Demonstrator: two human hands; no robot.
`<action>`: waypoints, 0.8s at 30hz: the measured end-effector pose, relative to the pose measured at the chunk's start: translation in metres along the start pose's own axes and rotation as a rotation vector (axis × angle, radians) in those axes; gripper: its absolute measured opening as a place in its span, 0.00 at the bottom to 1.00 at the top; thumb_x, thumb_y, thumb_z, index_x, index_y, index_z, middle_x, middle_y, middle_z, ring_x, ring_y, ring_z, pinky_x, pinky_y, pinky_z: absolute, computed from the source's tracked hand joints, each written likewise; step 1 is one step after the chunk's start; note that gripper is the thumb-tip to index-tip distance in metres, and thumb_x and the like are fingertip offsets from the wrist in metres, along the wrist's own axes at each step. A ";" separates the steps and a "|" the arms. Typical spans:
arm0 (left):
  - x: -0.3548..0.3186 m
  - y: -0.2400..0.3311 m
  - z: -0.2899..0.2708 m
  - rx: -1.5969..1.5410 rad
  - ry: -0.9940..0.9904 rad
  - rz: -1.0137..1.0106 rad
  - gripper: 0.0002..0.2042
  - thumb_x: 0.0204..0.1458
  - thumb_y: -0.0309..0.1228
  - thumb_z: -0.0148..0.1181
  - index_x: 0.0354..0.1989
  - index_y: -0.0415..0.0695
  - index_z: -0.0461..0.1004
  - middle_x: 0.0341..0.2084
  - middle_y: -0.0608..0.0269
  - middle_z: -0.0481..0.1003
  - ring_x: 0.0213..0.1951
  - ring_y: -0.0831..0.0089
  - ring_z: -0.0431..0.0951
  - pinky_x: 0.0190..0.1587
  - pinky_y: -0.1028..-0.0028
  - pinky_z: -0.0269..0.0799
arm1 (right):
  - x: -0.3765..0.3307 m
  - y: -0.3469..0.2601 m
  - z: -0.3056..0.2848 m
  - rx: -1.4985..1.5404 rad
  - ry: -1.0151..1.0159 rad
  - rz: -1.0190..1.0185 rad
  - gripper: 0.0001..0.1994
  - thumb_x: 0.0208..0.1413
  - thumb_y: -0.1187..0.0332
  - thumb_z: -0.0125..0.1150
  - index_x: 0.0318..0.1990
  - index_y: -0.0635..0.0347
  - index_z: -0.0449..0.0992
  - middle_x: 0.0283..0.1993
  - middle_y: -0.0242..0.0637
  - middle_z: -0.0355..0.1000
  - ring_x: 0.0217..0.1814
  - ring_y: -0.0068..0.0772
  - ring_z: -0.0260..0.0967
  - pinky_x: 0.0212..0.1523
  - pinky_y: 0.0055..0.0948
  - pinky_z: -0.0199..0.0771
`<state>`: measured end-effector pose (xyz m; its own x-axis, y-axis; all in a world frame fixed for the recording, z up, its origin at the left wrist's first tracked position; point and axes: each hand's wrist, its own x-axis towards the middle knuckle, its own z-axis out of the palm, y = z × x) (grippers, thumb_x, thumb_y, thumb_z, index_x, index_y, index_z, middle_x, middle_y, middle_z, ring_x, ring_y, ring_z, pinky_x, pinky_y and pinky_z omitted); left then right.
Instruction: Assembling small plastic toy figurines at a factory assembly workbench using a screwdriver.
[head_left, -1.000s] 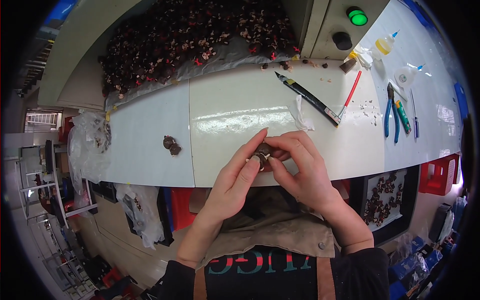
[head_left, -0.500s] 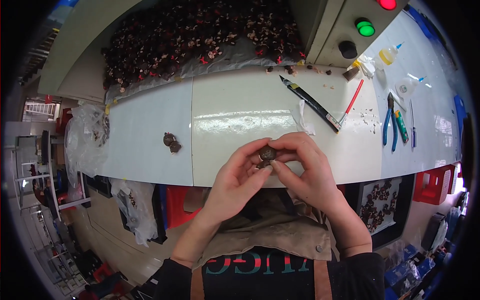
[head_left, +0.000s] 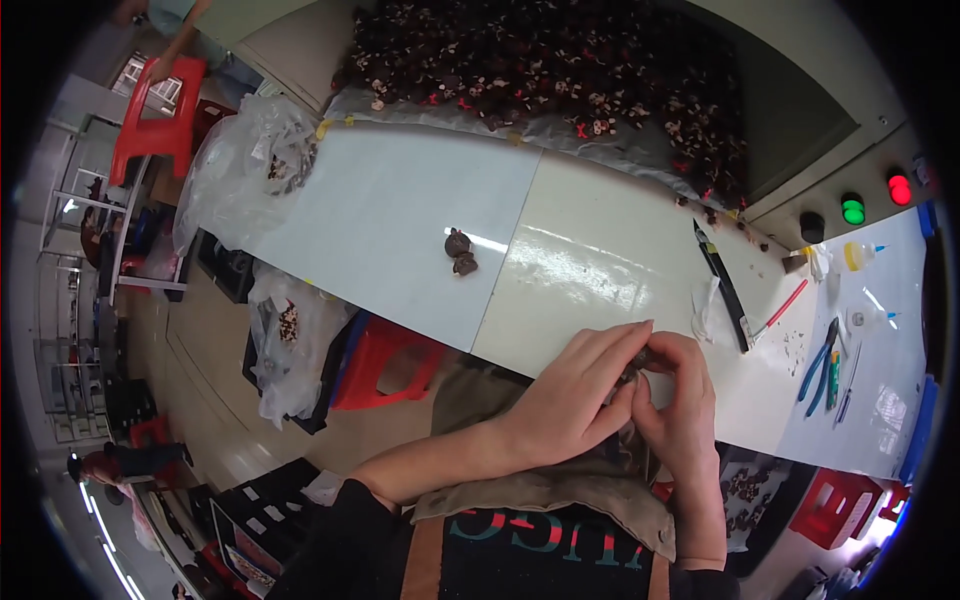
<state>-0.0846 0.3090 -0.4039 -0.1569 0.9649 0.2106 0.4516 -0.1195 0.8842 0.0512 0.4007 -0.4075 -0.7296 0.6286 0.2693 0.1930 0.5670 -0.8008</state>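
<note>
Close to the table's front edge, my two hands meet around a small dark-brown rounded figurine [head_left: 630,374], mostly hidden by the fingers. My left hand [head_left: 578,392] is closed, its fingers held together and its thumb pressed against the piece. From the other side my right hand [head_left: 682,402] grips it between curled fingers and thumb. On the left half of the tabletop lies a similar brown figurine [head_left: 460,252], apart from both hands.
At the back a heap of small dark figurines [head_left: 540,75] fills a sheet-lined opening. To the right lie a black cutter [head_left: 725,290], a red stick [head_left: 786,304], blue-handled pliers [head_left: 818,368] and dropper bottles [head_left: 857,256]. A plastic bag [head_left: 235,180] slumps at the left end.
My view has swung left, so the table sits further right in it. My hands still hold the brown figurine, now more covered by the fingers. A person's arm and a red stool appear far left.
</note>
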 end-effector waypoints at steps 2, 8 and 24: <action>-0.001 0.008 -0.016 0.085 -0.016 0.017 0.26 0.49 0.26 0.55 0.58 0.36 0.58 0.53 0.48 0.63 0.50 0.51 0.65 0.53 0.63 0.61 | 0.002 0.001 0.001 0.025 -0.003 -0.012 0.20 0.41 0.82 0.59 0.46 0.64 0.66 0.42 0.42 0.67 0.38 0.37 0.69 0.40 0.29 0.72; -0.007 -0.024 -0.080 0.622 0.490 -0.138 0.31 0.42 0.31 0.66 0.56 0.38 0.62 0.46 0.51 0.66 0.49 0.55 0.64 0.53 0.65 0.60 | 0.001 0.002 -0.002 0.078 0.010 0.097 0.20 0.39 0.84 0.56 0.44 0.65 0.66 0.40 0.38 0.67 0.36 0.27 0.68 0.40 0.23 0.70; 0.005 -0.020 -0.060 -0.079 0.244 -0.219 0.25 0.41 0.14 0.61 0.52 0.39 0.66 0.45 0.63 0.64 0.42 0.77 0.69 0.46 0.77 0.66 | 0.009 0.022 -0.001 0.136 0.032 0.100 0.19 0.40 0.84 0.56 0.43 0.65 0.66 0.40 0.37 0.68 0.37 0.23 0.68 0.41 0.21 0.70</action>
<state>-0.1467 0.3021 -0.3954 -0.4525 0.8864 0.0975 0.3159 0.0571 0.9471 0.0503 0.4195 -0.4224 -0.6891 0.6965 0.2000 0.1716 0.4250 -0.8888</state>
